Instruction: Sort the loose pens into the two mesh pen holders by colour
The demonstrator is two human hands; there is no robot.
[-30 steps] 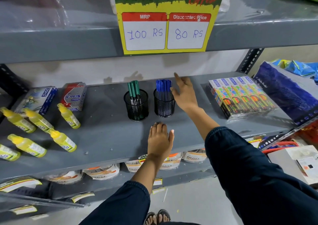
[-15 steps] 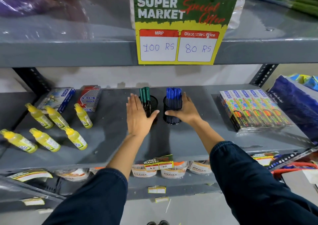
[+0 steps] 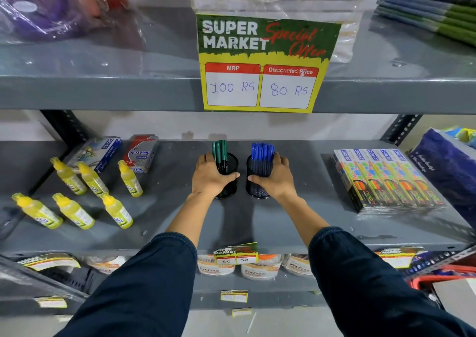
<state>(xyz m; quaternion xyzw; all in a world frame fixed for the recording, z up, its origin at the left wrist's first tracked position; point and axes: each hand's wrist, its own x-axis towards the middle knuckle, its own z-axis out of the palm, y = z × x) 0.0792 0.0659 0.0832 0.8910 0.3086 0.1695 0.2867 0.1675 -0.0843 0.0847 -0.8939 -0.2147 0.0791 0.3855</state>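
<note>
My left hand (image 3: 208, 179) wraps the green-pen holder (image 3: 228, 179) at its 3 o'clock; my right hand (image 3: 277, 179) wraps the blue-pen holder (image 3: 258, 182) at 9. Pens upright, sorting looks finished.

Left hand (image 3: 210, 178) hides much of green-pen holder (image 3: 230, 179).

left hand (image 3: 208, 178): curled, gripping, thumb pointing right | right hand (image 3: 277, 179): curled, gripping, thumb pointing left | both arms extended forward, dark-sleeved
</note>
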